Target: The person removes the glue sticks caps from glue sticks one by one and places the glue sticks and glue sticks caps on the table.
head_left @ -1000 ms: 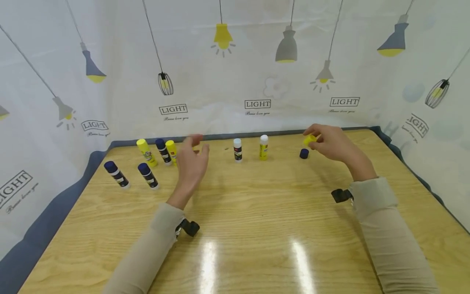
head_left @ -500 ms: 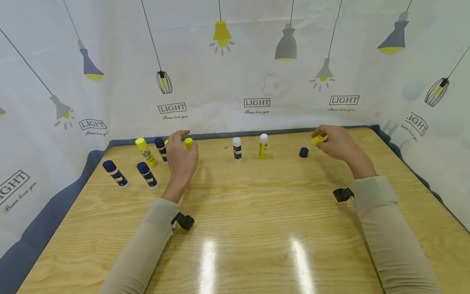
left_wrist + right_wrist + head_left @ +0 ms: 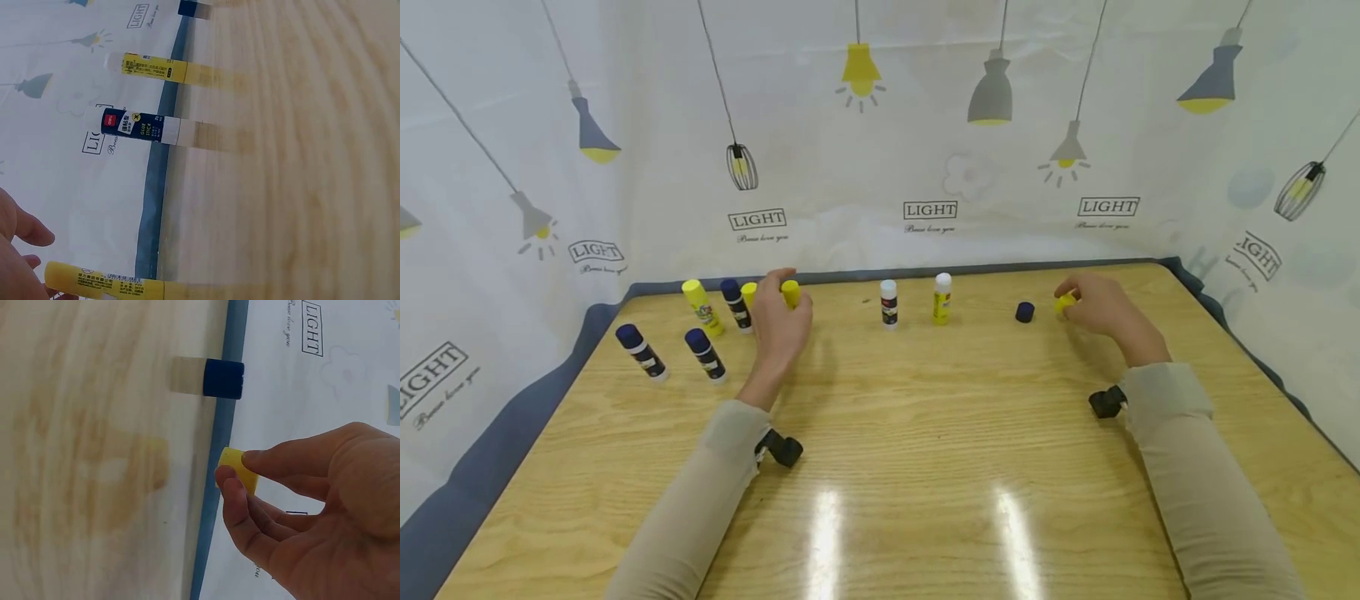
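Note:
My right hand (image 3: 1103, 307) pinches a small yellow glue stick cap (image 3: 236, 464) between thumb and fingers, just above the tabletop. A dark blue cap (image 3: 1025, 312) stands to its left. At the left, my left hand (image 3: 781, 323) is beside an upright yellow glue stick (image 3: 791, 293). In the left wrist view the thumb is apart from this yellow stick (image 3: 106, 281), and other fingertips show behind it. My left hand covers its lower part in the head view. Two white-topped glue sticks, one navy (image 3: 889, 305) and one yellow (image 3: 942, 300), stand between my hands.
Left of my left hand stand several capped glue sticks: navy ones (image 3: 640, 353), (image 3: 706, 356), (image 3: 737, 306), a bright yellow one (image 3: 703, 308) and a partly hidden yellow one (image 3: 749, 292). A printed curtain (image 3: 850, 167) borders the wooden table (image 3: 917, 433) at the back and sides.
My right hand has carried the yellow cap rightward, away from the blue cap, and lowered it. The left hand has moved slightly left to the yellow glue stick.

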`<state>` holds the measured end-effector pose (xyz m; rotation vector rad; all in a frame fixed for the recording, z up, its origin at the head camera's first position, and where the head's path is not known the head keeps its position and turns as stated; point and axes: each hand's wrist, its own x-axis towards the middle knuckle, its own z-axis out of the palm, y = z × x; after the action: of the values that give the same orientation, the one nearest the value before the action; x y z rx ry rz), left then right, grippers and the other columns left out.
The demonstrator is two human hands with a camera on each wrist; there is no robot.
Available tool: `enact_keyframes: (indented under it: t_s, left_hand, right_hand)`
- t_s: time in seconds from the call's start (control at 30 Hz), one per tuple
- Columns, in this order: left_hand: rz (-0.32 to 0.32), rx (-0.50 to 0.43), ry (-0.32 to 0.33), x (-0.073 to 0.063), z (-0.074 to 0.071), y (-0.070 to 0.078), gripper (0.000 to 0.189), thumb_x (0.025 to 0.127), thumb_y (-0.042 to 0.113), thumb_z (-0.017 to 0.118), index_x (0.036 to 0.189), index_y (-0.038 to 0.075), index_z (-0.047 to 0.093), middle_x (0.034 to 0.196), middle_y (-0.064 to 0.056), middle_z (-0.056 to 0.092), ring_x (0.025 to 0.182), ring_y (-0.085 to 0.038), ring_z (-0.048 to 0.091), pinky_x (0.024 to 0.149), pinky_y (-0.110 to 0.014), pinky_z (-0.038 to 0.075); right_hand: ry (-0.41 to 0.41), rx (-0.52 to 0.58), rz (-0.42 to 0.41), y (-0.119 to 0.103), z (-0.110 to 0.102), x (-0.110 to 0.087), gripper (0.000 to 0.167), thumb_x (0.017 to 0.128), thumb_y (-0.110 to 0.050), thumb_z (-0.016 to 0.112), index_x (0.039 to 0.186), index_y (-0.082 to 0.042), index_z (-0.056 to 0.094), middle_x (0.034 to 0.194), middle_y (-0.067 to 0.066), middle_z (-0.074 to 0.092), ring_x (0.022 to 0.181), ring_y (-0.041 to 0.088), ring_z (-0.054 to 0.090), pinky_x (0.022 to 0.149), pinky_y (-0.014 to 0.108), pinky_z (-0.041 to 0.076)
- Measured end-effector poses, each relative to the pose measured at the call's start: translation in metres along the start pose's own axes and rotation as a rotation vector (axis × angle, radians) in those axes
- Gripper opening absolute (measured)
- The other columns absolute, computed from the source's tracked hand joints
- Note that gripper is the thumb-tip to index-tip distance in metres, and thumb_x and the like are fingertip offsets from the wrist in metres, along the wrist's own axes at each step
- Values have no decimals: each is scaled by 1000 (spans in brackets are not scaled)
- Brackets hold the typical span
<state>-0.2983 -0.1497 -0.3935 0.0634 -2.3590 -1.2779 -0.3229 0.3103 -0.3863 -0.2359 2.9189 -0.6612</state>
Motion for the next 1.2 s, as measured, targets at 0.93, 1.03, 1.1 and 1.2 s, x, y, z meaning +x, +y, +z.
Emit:
enact_keyframes:
  t_s: [0.93,1.03,1.1,1.2]
  left_hand:
    - [-289,9,-156,7,1,-16,51,103,16,61,149,4,45,145,-19,56,131,-36,56,110,-50,48]
    - [-295,47,-202,9,1,-18,50,103,17,60,149,2,46,144,-20,57,132,-37,55,112,-50,46]
    - [-292,73,-232,10,1,-20,48,103,16,60,147,1,48,144,-21,58,133,-37,55,114,-51,45]
    - [-277,100,-278,11,2,-21,45,104,15,60,144,-1,50,143,-22,57,134,-38,54,115,-51,43]
  right_hand:
    - [-88,21,20,3,3,-1,62,94,-7,51,151,12,35,91,21,66,74,28,56,87,53,44]
    - [-79,13,15,2,1,-2,63,95,-8,52,152,12,35,95,21,66,70,24,56,85,51,46]
    - [-62,7,3,1,-1,-2,63,95,-9,53,152,12,35,109,29,65,74,24,60,82,49,47]
    - [-40,6,-25,-1,-3,-3,63,97,-10,53,153,12,34,135,39,52,82,30,67,83,51,48]
